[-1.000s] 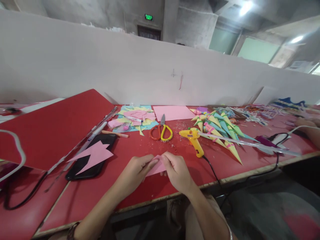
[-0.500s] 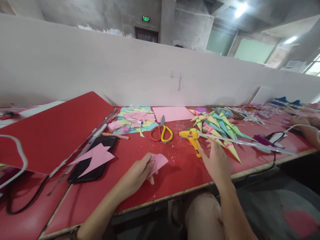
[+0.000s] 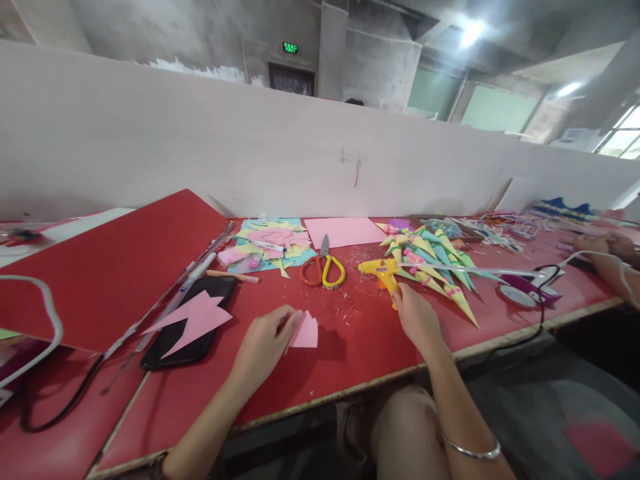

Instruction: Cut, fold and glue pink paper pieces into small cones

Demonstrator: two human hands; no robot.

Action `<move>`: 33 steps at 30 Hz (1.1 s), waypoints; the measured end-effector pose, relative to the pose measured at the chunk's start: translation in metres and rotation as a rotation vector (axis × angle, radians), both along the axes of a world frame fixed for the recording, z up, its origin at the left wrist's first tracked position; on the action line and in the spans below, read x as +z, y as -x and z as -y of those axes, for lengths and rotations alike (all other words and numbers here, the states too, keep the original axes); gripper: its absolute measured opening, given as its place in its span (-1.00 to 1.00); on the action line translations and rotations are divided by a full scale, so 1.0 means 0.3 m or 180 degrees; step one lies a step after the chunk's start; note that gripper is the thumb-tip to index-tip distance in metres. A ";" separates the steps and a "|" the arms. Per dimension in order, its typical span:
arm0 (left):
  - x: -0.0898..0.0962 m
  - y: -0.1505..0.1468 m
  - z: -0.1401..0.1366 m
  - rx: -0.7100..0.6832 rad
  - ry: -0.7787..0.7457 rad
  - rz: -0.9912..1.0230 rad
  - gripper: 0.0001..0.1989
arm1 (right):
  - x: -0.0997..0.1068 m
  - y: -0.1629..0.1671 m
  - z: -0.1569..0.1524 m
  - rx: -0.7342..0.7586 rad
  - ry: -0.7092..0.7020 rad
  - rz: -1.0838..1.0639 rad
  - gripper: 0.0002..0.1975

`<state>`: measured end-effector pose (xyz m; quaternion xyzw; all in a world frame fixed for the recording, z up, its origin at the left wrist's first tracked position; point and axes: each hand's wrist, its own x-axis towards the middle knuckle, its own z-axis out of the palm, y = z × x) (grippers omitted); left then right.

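My left hand (image 3: 267, 340) pinches a small pink paper piece (image 3: 306, 332) just above the red tabletop, near its front edge. To the right, my right hand (image 3: 417, 317) is closed around the handle of a yellow hot glue gun (image 3: 381, 272), whose nozzle points left. A long clear glue stick (image 3: 465, 270) sticks out of the gun's back. Red and yellow-handled scissors (image 3: 324, 267) lie between and beyond my hands. Left of my left hand, a pink paper cut-out (image 3: 197, 320) with pointed ends rests on a black phone (image 3: 193, 340).
Several paper cones (image 3: 440, 257) are heaped behind the glue gun. Paper scraps (image 3: 275, 243) and a pink sheet (image 3: 345, 231) lie by the white partition (image 3: 280, 147). A red board (image 3: 125, 273) leans at left. Another person's hands (image 3: 603, 245) are at far right.
My right hand has closed on the glue gun's handle. My left hand has turned the pink paper piece so that its edge points downward. The view has tilted slightly.
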<state>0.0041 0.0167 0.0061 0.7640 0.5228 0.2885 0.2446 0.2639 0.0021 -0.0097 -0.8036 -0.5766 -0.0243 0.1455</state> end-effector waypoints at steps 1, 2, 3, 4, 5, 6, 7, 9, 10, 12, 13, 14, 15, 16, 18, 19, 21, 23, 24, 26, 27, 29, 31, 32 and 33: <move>0.001 0.002 -0.001 0.0082 -0.0068 0.0011 -0.63 | -0.002 0.001 -0.001 0.0025 -0.0022 0.0014 -0.71; 0.002 0.004 -0.001 0.0147 -0.0135 0.0033 -0.64 | -0.005 0.003 -0.001 0.0054 -0.0040 0.0031 -0.71; 0.002 0.006 -0.002 0.0193 -0.0191 0.0057 -0.65 | -0.006 0.004 -0.002 0.0078 -0.0048 0.0040 -0.72; 0.001 0.007 -0.003 0.0216 -0.0225 0.0082 -0.67 | -0.006 0.006 -0.002 0.0092 -0.0041 0.0040 -0.72; -0.001 0.007 -0.004 0.0226 -0.0240 0.0108 -0.68 | -0.004 0.006 0.000 0.0097 -0.0024 0.0036 -0.72; -0.003 0.007 -0.006 0.0221 -0.0231 0.0133 -0.69 | 0.000 0.007 0.005 0.0087 -0.0002 0.0041 -0.73; -0.006 0.007 -0.008 0.0216 -0.0210 0.0167 -0.69 | 0.007 0.007 0.013 0.0057 0.0020 0.0073 -0.74; -0.011 0.006 -0.010 0.0215 -0.0156 0.0290 -0.69 | 0.031 0.012 0.040 -0.0039 0.0055 0.0220 -0.77; -0.012 0.005 -0.011 0.0215 -0.0127 0.0376 -0.69 | 0.048 0.018 0.059 -0.0105 0.0068 0.0307 -0.79; -0.011 0.003 -0.009 0.0208 -0.0047 0.0573 -0.71 | 0.087 0.044 0.096 -0.0196 0.0086 0.0359 -0.82; -0.009 0.002 -0.007 0.0194 0.0013 0.0672 -0.72 | 0.107 0.066 0.110 -0.0157 0.0086 0.0255 -0.79; -0.006 0.000 -0.004 0.0175 0.0077 0.0754 -0.73 | 0.125 0.094 0.117 0.0054 0.0086 0.0126 -0.77; -0.003 -0.001 -0.001 0.0168 0.0125 0.0813 -0.75 | 0.140 0.128 0.114 0.0354 0.0109 -0.0004 -0.77; -0.001 -0.003 0.001 0.0172 0.0152 0.0850 -0.77 | 0.150 0.166 0.103 0.0674 0.0154 -0.0107 -0.77; 0.001 -0.005 0.005 0.0180 0.0144 0.0870 -0.80 | 0.155 0.246 0.053 0.1181 0.0204 -0.0128 -0.76; 0.001 -0.006 0.005 0.0183 0.0104 0.0871 -0.81 | 0.150 0.285 0.018 0.1331 0.0129 -0.0090 -0.74; 0.001 -0.007 0.006 0.0172 0.0040 0.0860 -0.81 | 0.134 0.350 -0.059 0.1443 0.0073 0.0066 -0.67; 0.003 -0.008 0.006 0.0152 0.0041 0.0843 -0.80 | 0.114 0.396 -0.131 0.1414 0.0242 0.0193 -0.57; 0.004 -0.009 0.006 0.0144 0.0054 0.0839 -0.79 | 0.106 0.410 -0.160 0.1382 0.0333 0.0210 -0.53; 0.006 -0.010 0.007 0.0100 0.0064 0.0848 -0.79 | 0.095 0.426 -0.202 0.1331 0.0486 0.0226 -0.61; 0.007 -0.011 0.008 0.0078 0.0044 0.0855 -0.80 | 0.092 0.429 -0.215 0.1317 0.0529 0.0227 -0.66; 0.007 -0.010 0.007 0.0097 0.0007 0.0790 -0.80 | 0.092 0.428 -0.227 0.1281 0.0522 0.0213 -0.72; 0.004 -0.009 0.004 0.0222 -0.0014 0.0654 -0.77 | 0.096 0.420 -0.225 0.1232 0.0433 0.0167 -0.69; 0.002 -0.007 0.002 0.0300 -0.0050 0.0594 -0.76 | 0.097 0.415 -0.221 0.1196 0.0387 0.0128 -0.66; 0.000 -0.005 0.000 0.0358 -0.0111 0.0559 -0.75 | 0.098 0.410 -0.216 0.1151 0.0356 0.0078 -0.65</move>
